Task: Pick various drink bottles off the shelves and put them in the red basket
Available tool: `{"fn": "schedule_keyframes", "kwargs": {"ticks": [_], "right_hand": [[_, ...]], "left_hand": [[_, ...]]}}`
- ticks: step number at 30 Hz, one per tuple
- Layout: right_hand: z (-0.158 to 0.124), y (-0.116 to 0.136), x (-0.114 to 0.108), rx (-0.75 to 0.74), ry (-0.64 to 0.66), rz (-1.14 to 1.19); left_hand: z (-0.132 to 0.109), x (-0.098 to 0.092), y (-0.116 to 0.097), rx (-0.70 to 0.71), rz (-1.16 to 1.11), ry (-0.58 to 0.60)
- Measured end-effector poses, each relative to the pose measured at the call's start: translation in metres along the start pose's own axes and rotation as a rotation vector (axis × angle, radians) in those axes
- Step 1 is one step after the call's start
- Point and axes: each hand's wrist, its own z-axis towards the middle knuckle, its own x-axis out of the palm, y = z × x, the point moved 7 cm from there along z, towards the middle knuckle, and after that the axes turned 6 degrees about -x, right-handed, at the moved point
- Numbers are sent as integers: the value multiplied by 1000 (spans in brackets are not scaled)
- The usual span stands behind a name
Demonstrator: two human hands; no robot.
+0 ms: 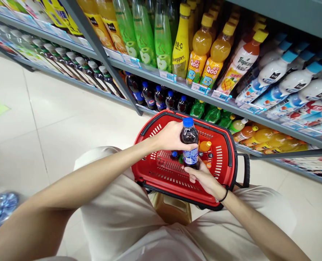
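Note:
A dark cola bottle point(190, 137) with a blue cap and blue label stands upright above the red shopping basket point(150, 181). My left hand point(171, 136) is wrapped round its upper part, thumb across the front. Lower down, my right hand point(203, 175) grips the bottle near its base; a black band circles that wrist. Inside the basket lie several bottles, among them an orange one point(204, 146) and one with a blue cap point(174, 155), partly hidden by my hands and the cola bottle.
Shelves point(150, 74) of drinks run along the far side. Cola bottles point(160, 98) and green bottles point(212, 114) fill the low shelf just behind the basket. The basket's black handle point(246, 170) sticks out right. Wrapped bottles point(3, 208) stand on the floor at left.

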Motion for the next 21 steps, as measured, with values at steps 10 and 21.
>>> {"fn": "schedule_keyframes", "kwargs": {"ticks": [10,21], "right_hand": [[-1,0,0,8,-8,21],[6,-6,-8,-41,-39,-92]], "left_hand": [[0,4,2,1,124,32],[-11,3,-17,216,130,-31]]}}
